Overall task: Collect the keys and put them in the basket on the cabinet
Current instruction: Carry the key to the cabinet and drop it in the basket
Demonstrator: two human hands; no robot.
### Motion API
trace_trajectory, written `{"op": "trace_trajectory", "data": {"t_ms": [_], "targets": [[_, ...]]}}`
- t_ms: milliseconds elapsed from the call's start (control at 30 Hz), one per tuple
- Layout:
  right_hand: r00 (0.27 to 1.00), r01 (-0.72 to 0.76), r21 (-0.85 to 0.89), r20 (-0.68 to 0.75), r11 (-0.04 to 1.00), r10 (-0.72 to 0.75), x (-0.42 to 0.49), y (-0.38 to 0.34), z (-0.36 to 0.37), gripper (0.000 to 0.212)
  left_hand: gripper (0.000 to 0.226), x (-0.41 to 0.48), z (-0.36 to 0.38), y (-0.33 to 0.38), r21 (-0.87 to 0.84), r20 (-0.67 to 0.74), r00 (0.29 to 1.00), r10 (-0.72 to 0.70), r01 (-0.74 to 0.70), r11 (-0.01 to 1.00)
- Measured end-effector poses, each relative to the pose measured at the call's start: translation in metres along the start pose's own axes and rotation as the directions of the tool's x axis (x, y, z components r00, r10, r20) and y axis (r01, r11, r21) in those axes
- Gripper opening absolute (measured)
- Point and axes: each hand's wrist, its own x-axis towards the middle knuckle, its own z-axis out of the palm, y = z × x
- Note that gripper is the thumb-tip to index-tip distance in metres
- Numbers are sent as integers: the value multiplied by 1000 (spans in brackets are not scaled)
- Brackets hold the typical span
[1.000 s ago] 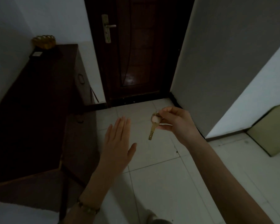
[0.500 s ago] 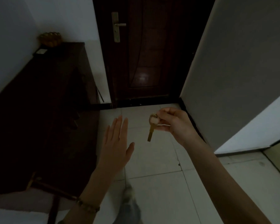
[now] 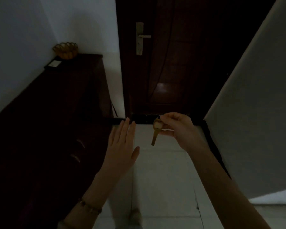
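Observation:
A brass key (image 3: 156,131) on a small ring dangles from my right hand (image 3: 180,128), whose fingers pinch the ring above the tiled floor. My left hand (image 3: 122,146) is held flat and open beside it, fingers apart, holding nothing, close to the front of the dark wooden cabinet (image 3: 59,100). A golden wire basket (image 3: 65,50) stands at the far end of the cabinet top, against the wall. It is well ahead of both hands.
A small white card on a dark tray (image 3: 54,64) lies on the cabinet in front of the basket. A dark wooden door (image 3: 180,63) with a metal handle (image 3: 143,37) is straight ahead. A grey wall (image 3: 254,104) closes the right side. Light floor tiles run between.
I have walked forward along the hallway: the door, cabinet and basket are nearer and larger. Both hands keep the same pose, the key still hanging from my right hand.

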Motion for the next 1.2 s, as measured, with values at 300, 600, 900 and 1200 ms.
{"op": "trace_trajectory", "data": {"t_ms": [300, 600, 900, 1200], "targets": [[1000, -7, -15, 20, 1000, 7, 139, -21, 22, 6, 76, 115, 21, -61, 55, -18, 997, -70, 71, 996], [989, -20, -37, 148, 999, 26, 308, -31, 48, 6, 80, 238, 53, -133, 123, -39, 983, -182, 185, 975], [954, -8, -60, 300, 998, 25, 484, -72, 90, 7, 75, 375, 62, -205, 138, -136, 931, -338, 356, 924], [874, 6, -107, 483, 994, 47, 602, -78, 171, 6, 81, 440, 63, -295, 240, -151, 864, -480, 503, 830]]}}
